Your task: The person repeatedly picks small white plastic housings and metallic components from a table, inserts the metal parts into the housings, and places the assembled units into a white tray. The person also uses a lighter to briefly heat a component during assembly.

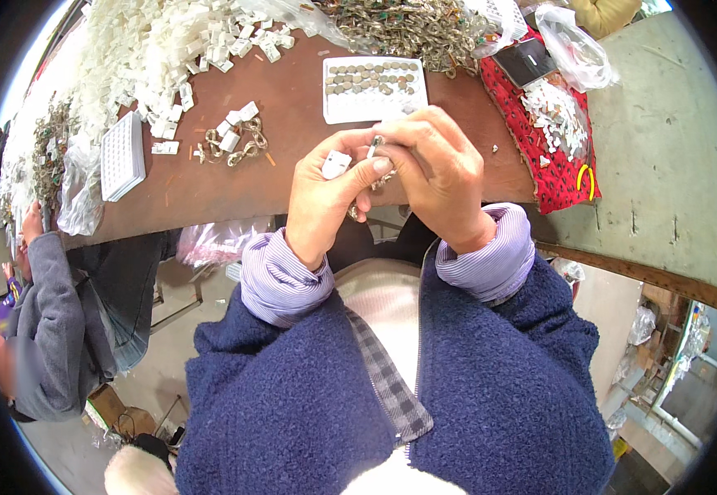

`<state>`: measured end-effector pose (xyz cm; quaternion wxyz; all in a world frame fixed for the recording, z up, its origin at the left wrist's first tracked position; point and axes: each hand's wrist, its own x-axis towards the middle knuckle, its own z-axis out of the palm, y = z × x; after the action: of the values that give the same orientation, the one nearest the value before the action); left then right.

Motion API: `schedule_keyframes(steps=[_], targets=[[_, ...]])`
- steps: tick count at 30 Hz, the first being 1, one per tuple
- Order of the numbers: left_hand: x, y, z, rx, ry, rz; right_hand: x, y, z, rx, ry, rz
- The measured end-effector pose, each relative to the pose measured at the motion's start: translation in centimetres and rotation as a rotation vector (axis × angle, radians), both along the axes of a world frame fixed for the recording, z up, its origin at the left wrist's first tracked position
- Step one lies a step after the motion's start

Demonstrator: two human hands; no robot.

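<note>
Over the near edge of the brown table, my two hands meet with their fingertips almost touching. My left hand (315,196) is closed on a small white plastic case (336,164), with a bit of coiled, shiny wire (352,212) showing below its fingers. Close beside it, the thumb and fingers of my right hand (445,169) pinch together around a tiny part, mostly hidden by the fingers. Just beyond my hands lies a white tray (350,110) bearing rows of round, coin-like metal discs. Left of it rest several white cases with coiled wires (251,136).
A big heap of white cases (152,49) covers the far left, near stacked white trays (123,157). Tangled wire bundles (408,33) lie at the back. Right, a red patterned cloth (556,188) holds white scraps (552,115) and a dark flat device (525,63). A grey-sleeved person (61,305) works at left.
</note>
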<state>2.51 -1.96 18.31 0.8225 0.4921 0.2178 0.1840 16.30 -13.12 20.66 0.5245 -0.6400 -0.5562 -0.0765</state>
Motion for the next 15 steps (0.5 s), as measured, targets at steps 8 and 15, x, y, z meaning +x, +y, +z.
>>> schedule_keyframes(steps=[8, 15], targets=[[-0.8, 2.9, -0.8, -0.113, -0.092, 0.022, 1.2, 2.0, -0.4, -0.005, 0.711, 0.077], [-0.2, 3.7, -1.2, -0.173, -0.085, 0.071, 5.4, 5.4, -2.7, -0.286, -0.199, -0.3]])
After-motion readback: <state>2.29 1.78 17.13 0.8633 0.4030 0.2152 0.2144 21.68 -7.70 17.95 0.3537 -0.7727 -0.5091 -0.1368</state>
